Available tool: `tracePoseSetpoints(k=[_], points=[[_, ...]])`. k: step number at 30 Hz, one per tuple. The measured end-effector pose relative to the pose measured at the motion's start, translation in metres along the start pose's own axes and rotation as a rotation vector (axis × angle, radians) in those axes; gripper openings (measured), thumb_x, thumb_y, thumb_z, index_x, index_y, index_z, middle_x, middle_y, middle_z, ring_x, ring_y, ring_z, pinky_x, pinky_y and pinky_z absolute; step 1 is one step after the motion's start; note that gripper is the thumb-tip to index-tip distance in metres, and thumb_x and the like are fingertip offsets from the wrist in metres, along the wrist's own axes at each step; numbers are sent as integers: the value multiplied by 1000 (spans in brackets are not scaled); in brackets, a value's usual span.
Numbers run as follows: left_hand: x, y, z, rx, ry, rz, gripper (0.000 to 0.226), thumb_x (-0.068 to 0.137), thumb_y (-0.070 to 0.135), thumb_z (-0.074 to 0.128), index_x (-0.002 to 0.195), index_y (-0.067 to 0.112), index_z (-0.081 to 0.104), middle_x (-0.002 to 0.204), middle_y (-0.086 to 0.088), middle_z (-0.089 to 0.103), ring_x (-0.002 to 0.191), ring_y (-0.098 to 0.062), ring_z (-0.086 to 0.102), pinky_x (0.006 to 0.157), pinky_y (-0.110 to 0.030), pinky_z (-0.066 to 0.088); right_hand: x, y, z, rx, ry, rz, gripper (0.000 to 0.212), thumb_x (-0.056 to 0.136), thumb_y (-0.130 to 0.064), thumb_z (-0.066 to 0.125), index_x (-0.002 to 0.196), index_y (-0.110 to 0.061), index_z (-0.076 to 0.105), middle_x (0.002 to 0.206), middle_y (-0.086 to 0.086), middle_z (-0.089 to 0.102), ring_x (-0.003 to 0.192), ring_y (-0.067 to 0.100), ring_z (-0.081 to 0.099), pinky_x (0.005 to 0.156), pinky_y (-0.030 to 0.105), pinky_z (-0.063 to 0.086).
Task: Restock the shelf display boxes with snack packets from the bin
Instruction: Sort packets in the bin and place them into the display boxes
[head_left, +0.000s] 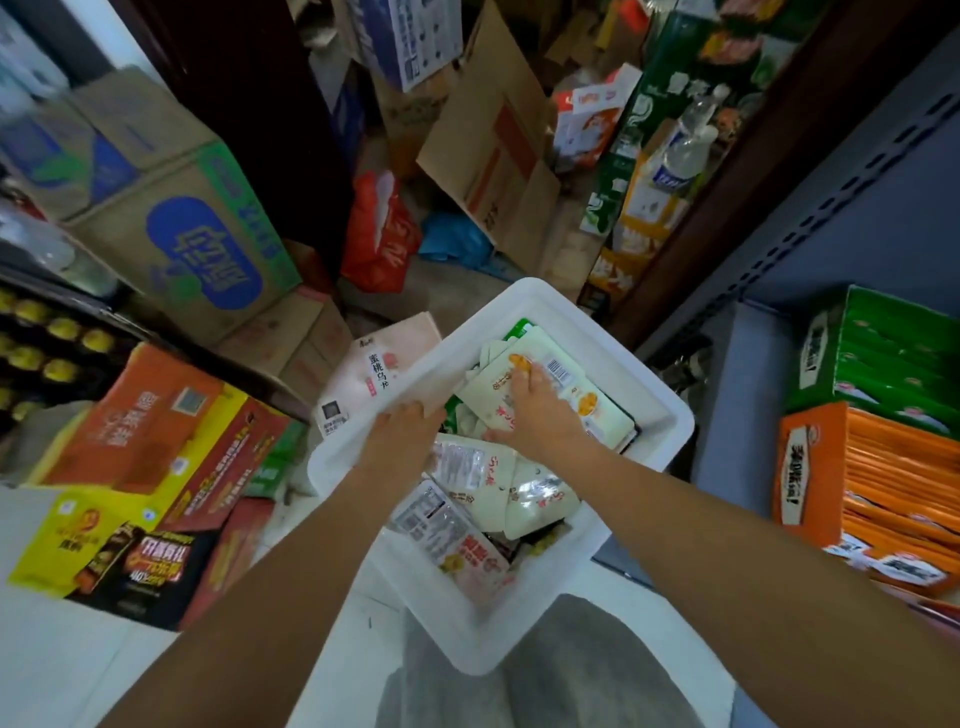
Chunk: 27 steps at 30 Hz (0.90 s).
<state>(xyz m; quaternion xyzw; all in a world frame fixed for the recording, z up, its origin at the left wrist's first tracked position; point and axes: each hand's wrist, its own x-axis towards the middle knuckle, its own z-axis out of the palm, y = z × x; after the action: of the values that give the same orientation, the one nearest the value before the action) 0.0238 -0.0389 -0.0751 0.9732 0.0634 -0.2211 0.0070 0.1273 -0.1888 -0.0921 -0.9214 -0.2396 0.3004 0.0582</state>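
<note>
**Head view: white bin of snack packets beside shelf display boxes**

The white bin (519, 322), a smooth-walled rectangular plastic tub with rounded corners and a broad rim, sits at centre, its long axis running from lower left to upper right. At right, on a grey shelf (737, 395), stand two open cardboard display boxes: a green display box (878, 348) and, nearer the viewer, an orange display box (810, 467) holding flat orange packets stacked on edge. Inside the bin lie loose, glossy snack packets (498, 488), mostly cream-white flat pouches with printed labels and barcodes, overlapping at differing angles. The left hand (405, 431) grips the bin's left rim, fingers curled over its edge. The right hand (535, 410) reaches into the bin, fingers spread and pressed onto a cream packet (561, 364) lying uppermost, its long axis running toward the upper right; whether the fingers curl beneath it cannot be told.
</note>
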Motion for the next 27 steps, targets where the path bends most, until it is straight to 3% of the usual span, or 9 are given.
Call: tracePoseSetpoints(k=[6,10,14,16,18,20,22,24,27], points=[[-5,-11,-19,-105,33,99,31,91,22,56,121,19,54,109,-4,56,104,-22,55,81,-30,44,-12,-1,-7,8,-88,49,76,97,-39,43,150,-5,0,157,21,-5,146,34,1,115,45,19],[-20,-24,-33,-376,207,-3,14,94,18,50,108,14,49,70,1,48,73,-24,50,61,-30,34,-29,10,-5,60,-38,106,60,98,-17,43,148,-4,14,151,23,15,139,39,24,110,43,32],[-24,-22,-42,-527,297,-53,13,97,19,46,106,10,41,56,5,32,56,-21,37,50,-31,25,-52,13,-18,374,-59,209,32,102,-21,34,124,-5,50,122,17,54,106,30,54,80,31,43],[-24,-14,-47,-583,314,-21,26,98,17,43,123,10,44,55,3,39,50,-17,38,45,-29,23,-65,10,-32,500,33,192,41,103,-30,29,101,-2,59,98,17,59,87,24,54,69,28,42],[-24,-4,-55,-619,346,80,37,98,13,43,134,17,45,70,-6,59,61,-22,52,52,-30,36,-73,7,-43,792,121,250,38,102,-25,34,105,3,60,97,18,60,87,26,56,74,35,50],[-24,8,-61,-662,354,228,43,96,7,43,137,21,47,112,-9,66,97,-25,60,79,-32,47,-86,2,-59,1165,199,327,25,100,-11,37,110,-1,57,105,18,61,92,27,59,74,41,54],[-23,19,-65,-593,345,378,48,96,6,43,140,24,44,140,-4,50,123,-25,48,102,-38,40,-101,0,-74,1516,253,346,20,97,-6,37,100,-4,57,107,18,63,93,28,61,73,45,55],[-21,30,-68,-451,317,464,52,96,8,44,144,29,36,151,1,33,135,-23,34,109,-43,33,-116,3,-86,1748,303,310,20,98,-14,42,91,-7,59,97,15,67,89,27,65,69,47,58],[-19,48,-76,-296,291,494,57,97,13,44,146,37,25,156,4,20,141,-19,19,113,-41,23,-138,10,-98,1704,343,220,23,97,-26,50,91,-8,64,93,13,71,83,22,68,67,41,60]])
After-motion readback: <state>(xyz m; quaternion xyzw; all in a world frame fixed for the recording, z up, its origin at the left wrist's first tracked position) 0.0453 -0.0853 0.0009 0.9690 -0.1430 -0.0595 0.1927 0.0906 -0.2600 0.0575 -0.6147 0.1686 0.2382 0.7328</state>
